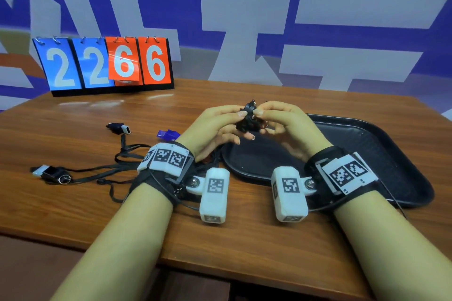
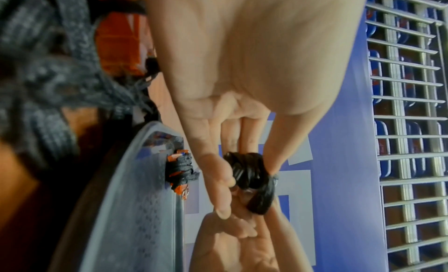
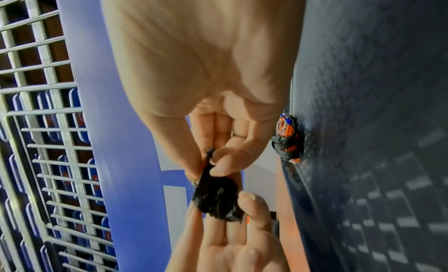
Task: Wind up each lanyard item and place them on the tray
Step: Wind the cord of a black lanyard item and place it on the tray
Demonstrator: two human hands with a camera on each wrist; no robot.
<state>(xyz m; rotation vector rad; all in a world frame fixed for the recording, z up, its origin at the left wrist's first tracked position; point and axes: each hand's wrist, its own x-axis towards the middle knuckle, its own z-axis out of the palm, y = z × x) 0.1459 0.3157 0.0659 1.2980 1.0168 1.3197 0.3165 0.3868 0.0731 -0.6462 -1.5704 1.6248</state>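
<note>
Loose lanyard items [image 1: 80, 168] lying on table [image 1: 244, 239] at 9 o'clock of the hands. Left hand [image 1: 215, 127] and right hand [image 1: 288, 124] both pinching black wound lanyard bundle [image 1: 249, 120], held above tray [image 1: 391, 154]. Orange wound item [image 3: 287, 140] resting on tray at 3 o'clock.

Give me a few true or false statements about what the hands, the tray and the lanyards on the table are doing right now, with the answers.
1. Both hands hold one wound black bundle above the tray. True.
2. The tray holds nothing. False: an orange item wrapped in black cord already lies on it.
3. Unwound lanyards lie on the table to the left of the tray. True.
4. The right hand rests flat on the table. False: it pinches the bundle, as does the left hand.
5. The flip scoreboard reads 2266. True.
</note>
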